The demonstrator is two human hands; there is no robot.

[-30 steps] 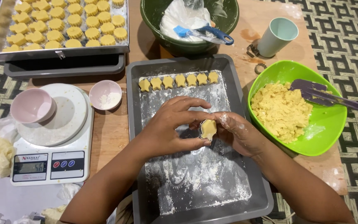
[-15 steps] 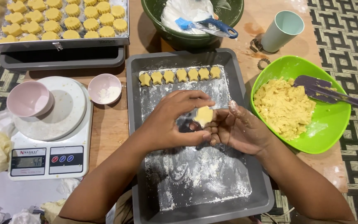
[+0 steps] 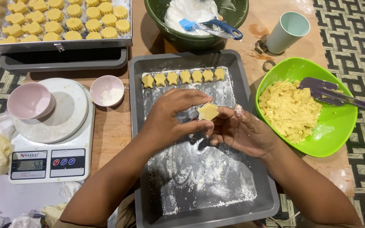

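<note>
Dough star (image 3: 208, 111) pinched between my left hand (image 3: 172, 120) and right hand (image 3: 237, 131), above the floured grey tray (image 3: 258, 185).
Soft, probably fragile; I'd hold its edges lightly, near the finished row (image 3: 184, 77).

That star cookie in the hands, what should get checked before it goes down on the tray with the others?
1. Star cookie in one piece: ok, its points look whole.
2. Held by both hands, left hand and right hand: ok, fingertips pinch it above the tray.
3. Room in the row of stars: ok, floured space lies beside and below it.
4. Grey tray dusted with flour: ok, white patches cover its floor.
5. More dough ready in the green bowl: ok, a pile sits inside.
6. Underside of the cookie clean: cannot tell, hidden.
</note>
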